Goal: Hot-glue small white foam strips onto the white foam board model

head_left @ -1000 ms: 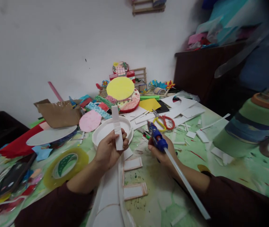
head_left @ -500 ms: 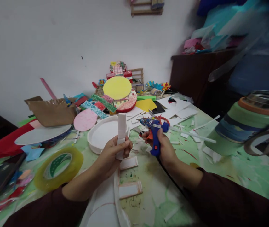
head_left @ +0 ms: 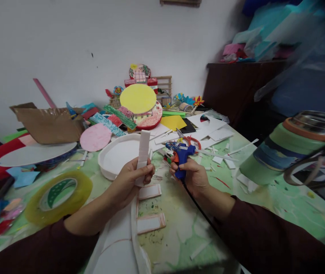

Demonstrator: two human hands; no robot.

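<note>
My left hand point(head_left: 137, 173) is closed around a white foam-board strip point(head_left: 142, 148), which stands upright above the fingers. In my right hand point(head_left: 193, 175) is a blue hot glue gun point(head_left: 183, 155), its nozzle pointing left toward the strip but apart from it. A clear glue stick pokes out of the gun's back, and a black cord hangs down from the grip. Under my left hand lies a long white foam-board shape point(head_left: 115, 236) with raised edges and a rounded end. Two small white rectangular tabs point(head_left: 151, 223) lie against its right side.
A tape roll point(head_left: 58, 198) lies at left, near a brown cardboard box point(head_left: 46, 123). Scissors point(head_left: 191, 141) lie behind the glue gun. A green thermos point(head_left: 282, 152) stands at right among white scraps. Paper crafts and a yellow disc point(head_left: 138, 99) fill the back.
The view has tilted down slightly and shifted, so most things appear higher and a little to the left. Both hands keep their holds; the glue gun has turned slightly.
</note>
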